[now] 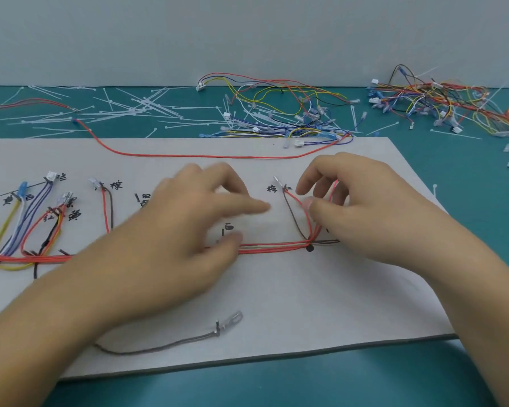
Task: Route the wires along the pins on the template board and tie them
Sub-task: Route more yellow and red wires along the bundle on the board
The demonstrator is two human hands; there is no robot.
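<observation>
Grey wire [159, 346], ring terminal, loose by the board [276, 289] front edge: one. Left hand [171, 230]: grip released, thumb pressing the red bundle [271, 246] flat. Right hand [365, 207]: grip pinching a red wire [294, 198] above the corner pin [309, 248]. Judgement: keep the bundle pressed down and draw the wire taut round the pin. Beyond: one long red lead [203, 156]; two spare heaps [291, 118] on the desk [467, 171]; ties [135, 110] uncounted.

Teal work mat [482, 201], with a plain pale grey wall [247, 33] along its far edge.
</observation>
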